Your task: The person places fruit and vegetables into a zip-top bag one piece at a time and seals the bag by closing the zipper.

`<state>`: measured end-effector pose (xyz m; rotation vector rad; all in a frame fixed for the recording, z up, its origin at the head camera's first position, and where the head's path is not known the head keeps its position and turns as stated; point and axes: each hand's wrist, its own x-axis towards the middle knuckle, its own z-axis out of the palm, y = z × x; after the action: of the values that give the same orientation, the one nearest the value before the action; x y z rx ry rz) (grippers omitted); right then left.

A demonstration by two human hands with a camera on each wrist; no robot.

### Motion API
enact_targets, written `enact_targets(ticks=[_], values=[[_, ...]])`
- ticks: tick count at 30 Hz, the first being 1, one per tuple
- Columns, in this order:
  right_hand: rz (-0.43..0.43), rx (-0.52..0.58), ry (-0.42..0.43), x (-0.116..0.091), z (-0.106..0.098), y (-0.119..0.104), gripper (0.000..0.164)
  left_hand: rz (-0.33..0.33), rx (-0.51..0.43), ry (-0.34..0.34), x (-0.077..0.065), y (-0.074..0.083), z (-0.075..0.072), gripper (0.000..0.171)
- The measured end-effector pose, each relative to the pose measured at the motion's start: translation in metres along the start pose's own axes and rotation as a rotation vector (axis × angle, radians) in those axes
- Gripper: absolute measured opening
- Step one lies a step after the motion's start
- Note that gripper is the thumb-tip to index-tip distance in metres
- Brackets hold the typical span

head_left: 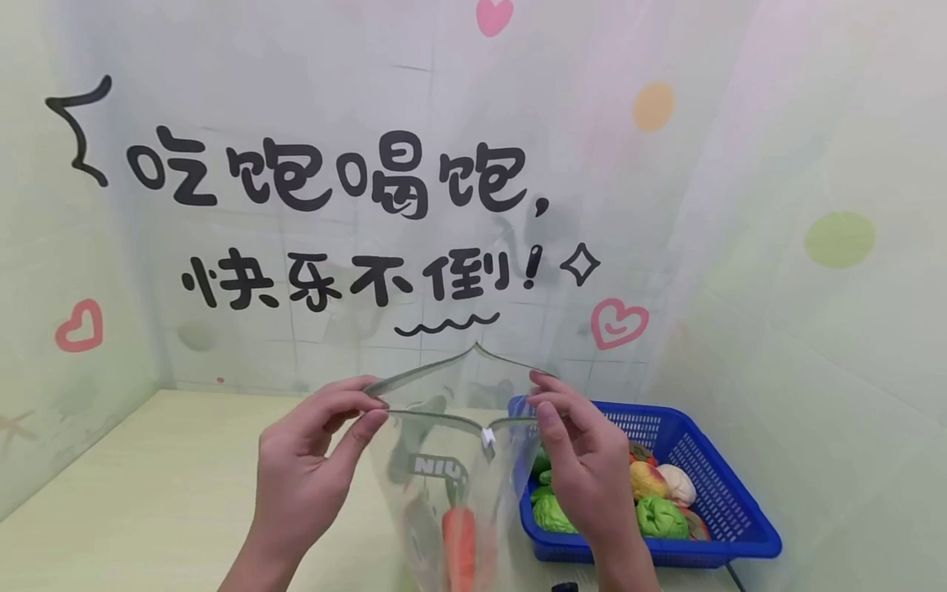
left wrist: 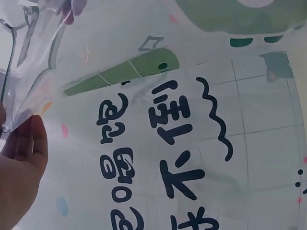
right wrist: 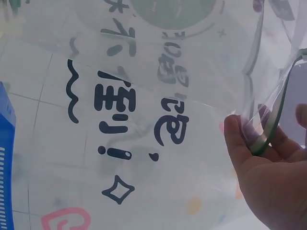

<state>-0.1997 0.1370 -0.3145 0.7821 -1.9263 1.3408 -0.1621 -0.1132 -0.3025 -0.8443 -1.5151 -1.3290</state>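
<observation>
A clear zip bag (head_left: 432, 440) with a white slider (head_left: 487, 437) hangs between my hands, its mouth spread wide. My left hand (head_left: 307, 464) pinches the left end of the rim between thumb and fingers. At the opposite end, my right hand (head_left: 595, 469) pinches the rim the same way. An orange carrot (head_left: 460, 543) with a green top shows through the clear wall low in the bag, its lower end cut off by the frame. In the right wrist view, the green-edged rim (right wrist: 273, 132) lies among the fingers.
A blue plastic basket (head_left: 728, 526) stands on the pale table (head_left: 170, 493) at the right, behind my right hand. It holds a green cabbage-like piece (head_left: 661, 518), a white round one (head_left: 676, 485) and other vegetables. A translucent printed sheet (head_left: 355, 99) closes off the back and sides.
</observation>
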Motion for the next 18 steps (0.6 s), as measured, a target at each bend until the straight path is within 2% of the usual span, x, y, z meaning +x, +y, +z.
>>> enact_targets(ticks=[6, 10, 18], values=[[-0.095, -0.146, -0.043, 0.000, 0.000, 0.008, 0.014, -0.049, 0.141, -0.029, 0.000, 0.000, 0.002, 0.029], [-0.152, -0.193, -0.055, 0.000, -0.005, 0.011, 0.019, -0.034, 0.163, -0.001, 0.000, -0.001, 0.002, 0.029], [-0.133, -0.245, -0.188, 0.002, -0.022, 0.011, 0.037, -0.040, 0.202, -0.039, 0.001, -0.004, 0.001, 0.028]])
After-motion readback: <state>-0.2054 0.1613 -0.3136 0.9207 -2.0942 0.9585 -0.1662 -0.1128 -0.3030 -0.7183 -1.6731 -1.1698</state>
